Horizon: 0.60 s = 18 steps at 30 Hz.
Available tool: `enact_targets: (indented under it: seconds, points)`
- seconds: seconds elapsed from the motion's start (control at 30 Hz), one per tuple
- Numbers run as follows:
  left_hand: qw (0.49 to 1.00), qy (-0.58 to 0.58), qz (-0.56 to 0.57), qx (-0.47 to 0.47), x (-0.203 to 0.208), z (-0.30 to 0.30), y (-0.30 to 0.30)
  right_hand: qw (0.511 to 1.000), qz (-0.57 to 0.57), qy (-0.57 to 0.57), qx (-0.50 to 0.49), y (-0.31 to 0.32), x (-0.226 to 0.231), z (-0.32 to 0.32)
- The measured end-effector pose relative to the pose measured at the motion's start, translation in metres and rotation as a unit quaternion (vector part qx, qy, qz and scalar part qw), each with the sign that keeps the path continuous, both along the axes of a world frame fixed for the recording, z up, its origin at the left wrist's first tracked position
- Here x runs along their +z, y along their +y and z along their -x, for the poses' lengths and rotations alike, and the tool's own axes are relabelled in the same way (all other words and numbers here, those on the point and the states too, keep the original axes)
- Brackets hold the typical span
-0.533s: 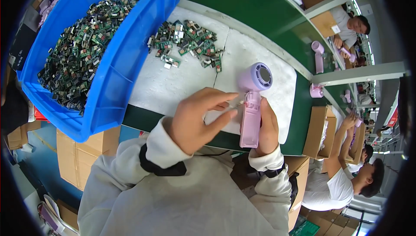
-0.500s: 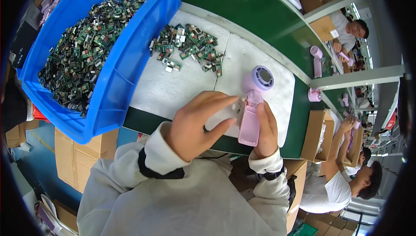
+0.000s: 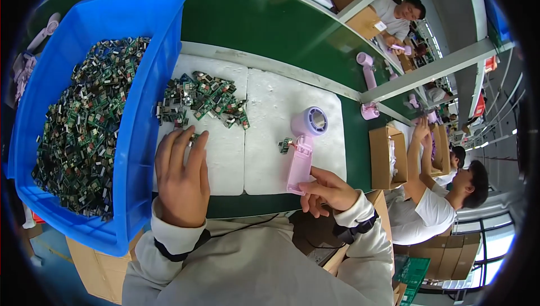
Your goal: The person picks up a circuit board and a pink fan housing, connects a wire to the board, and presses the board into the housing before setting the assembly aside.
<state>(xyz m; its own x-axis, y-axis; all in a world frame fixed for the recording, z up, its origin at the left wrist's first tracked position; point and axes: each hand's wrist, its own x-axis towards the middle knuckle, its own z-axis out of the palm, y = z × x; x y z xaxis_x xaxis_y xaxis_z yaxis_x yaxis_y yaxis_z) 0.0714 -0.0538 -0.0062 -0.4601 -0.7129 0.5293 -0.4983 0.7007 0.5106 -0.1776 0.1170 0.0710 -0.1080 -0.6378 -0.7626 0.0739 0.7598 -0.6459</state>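
Observation:
A handheld fan with a round lilac head (image 3: 309, 121) and an opened pink handle (image 3: 299, 165) lies on the white foam sheet (image 3: 264, 95). My right hand (image 3: 328, 192) grips the handle's lower end, thumb on top, other fingers curled. Beside the handle's upper part sits a small green circuit board (image 3: 285, 145), with thin reddish wires near it. My left hand (image 3: 183, 176) reaches over the foam with its fingers apart. Its fingertips are around a loose circuit board (image 3: 193, 138), just below a pile of similar boards (image 3: 211, 97); whether they touch it is hard to tell.
A deep blue bin (image 3: 147, 109) full of circuit boards stands at my left. Metal rails (image 3: 427, 70) cross on the right, near other pink fan parts (image 3: 368, 72) and a cardboard box (image 3: 388, 160). Co-workers (image 3: 439, 205) sit farther right and beyond.
My left hand has left the fan and moved left to the loose board. My right hand has slid down to the handle's lower end. The view has shifted.

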Motion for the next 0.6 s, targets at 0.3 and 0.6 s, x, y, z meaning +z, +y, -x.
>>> enact_targets:
  seconds: [0.3, 0.6]
  points:
    - [0.998, 0.043, -0.008, -0.036, -0.005, -0.003, -0.003, 0.891, 0.359, 0.091, -0.263, -0.078, -0.006, 0.049]
    - [0.997, 0.052, -0.008, -0.057, -0.006, -0.003, 0.0, 0.887, 0.314, 0.299, 0.159, -0.074, -0.026, 0.016]
